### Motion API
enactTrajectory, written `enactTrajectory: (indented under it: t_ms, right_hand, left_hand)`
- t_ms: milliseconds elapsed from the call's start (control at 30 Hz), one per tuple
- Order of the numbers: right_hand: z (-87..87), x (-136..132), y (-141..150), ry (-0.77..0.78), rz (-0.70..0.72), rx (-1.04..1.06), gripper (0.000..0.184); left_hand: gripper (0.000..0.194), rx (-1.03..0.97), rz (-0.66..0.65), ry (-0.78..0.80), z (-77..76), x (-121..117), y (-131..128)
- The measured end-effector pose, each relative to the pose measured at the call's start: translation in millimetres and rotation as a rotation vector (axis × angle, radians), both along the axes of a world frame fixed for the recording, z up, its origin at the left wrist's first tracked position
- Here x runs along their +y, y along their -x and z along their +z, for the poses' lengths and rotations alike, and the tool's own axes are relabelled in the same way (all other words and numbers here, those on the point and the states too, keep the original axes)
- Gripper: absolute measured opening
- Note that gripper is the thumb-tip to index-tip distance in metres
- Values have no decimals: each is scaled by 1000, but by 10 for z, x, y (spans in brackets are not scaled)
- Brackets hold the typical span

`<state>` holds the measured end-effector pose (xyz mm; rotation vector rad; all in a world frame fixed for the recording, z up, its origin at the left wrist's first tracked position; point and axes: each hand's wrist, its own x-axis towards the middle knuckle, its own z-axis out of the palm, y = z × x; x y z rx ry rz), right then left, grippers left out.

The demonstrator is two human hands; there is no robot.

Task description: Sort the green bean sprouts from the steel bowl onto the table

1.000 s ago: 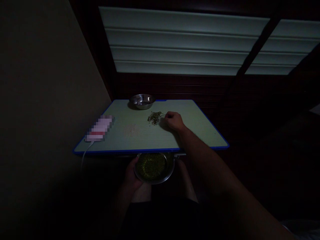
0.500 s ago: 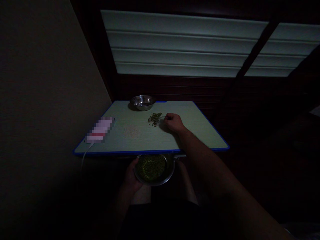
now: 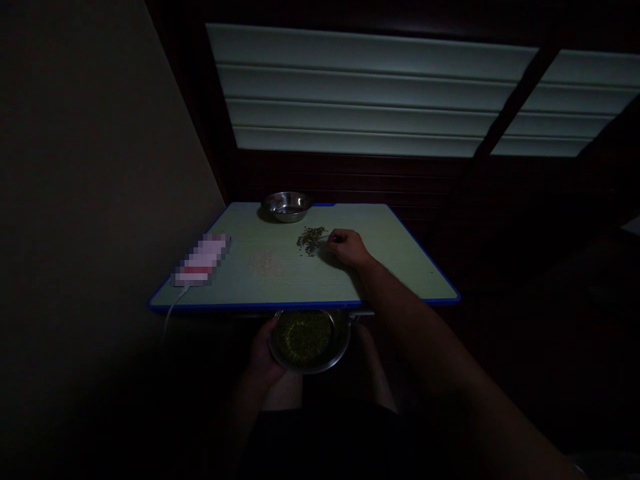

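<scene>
A loose heap of dark grains (image 3: 311, 240) lies mid-counter (image 3: 400, 243), with a pale scatter (image 3: 266, 264) nearer and left. The right hand (image 3: 349, 247) sits at the heap's right edge, fingers curled; whether it pinches anything, I cannot tell. The left hand (image 3: 263, 357) grips the left side of a steel basin (image 3: 341, 330) below the near edge. Plenty of green grains (image 3: 303, 337) fill it, so the work seems partway: the heap remains unsorted or ungathered, I judge. A metal bowl (image 3: 290, 217) stands far left.

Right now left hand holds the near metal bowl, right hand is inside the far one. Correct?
Right hand is wrong: the head view shows it beside the dark pile, not inside the far bowl. Left hand does hold the near bowl.
</scene>
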<state>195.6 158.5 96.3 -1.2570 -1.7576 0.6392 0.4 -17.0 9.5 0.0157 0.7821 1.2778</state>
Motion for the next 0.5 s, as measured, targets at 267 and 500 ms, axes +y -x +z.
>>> enactTrajectory:
  t_ms: [267,500]
  right_hand:
    - [-43,30,-15,24,39,30,14]
    - [-70,40,-9,30,52,8,16]
  left_hand:
    - [21,-23,-22,-31,-54,6,22]
    - [21,-17,-28,-22,-47,13,10]
